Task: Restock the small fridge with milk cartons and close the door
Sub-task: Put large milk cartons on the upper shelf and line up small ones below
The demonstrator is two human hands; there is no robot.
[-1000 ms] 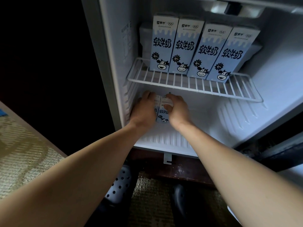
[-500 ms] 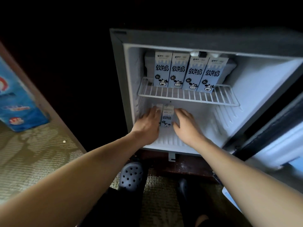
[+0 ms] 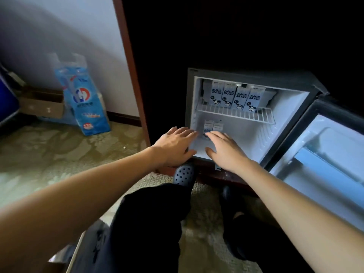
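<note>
From the head camera we see the small fridge (image 3: 291, 119) standing open, its door (image 3: 325, 150) swung to the right. 4 milk cartons (image 3: 234, 96) stand on the wire shelf (image 3: 236, 114). 2 lower cartons (image 3: 213, 127) stand beneath it, just beyond our fingertips. Our left hand (image 3: 173, 146) and right hand (image 3: 224, 150) are spread flat and hold nothing. We cannot tell whether the right hand touches the cartons.

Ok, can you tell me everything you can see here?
Small fridge: one, white inside, door open.
Pale blue cow-print milk cartons: six; four upright on the white wire shelf, two on the fridge floor below.
Blue plastic pack: one, against the wall, left.
Brown cardboard box: one, beside the pack.
Grey holed clog: one, on the carpet.
Left hand, right hand: bare, fingers straight, at the fridge's lower compartment.
</note>
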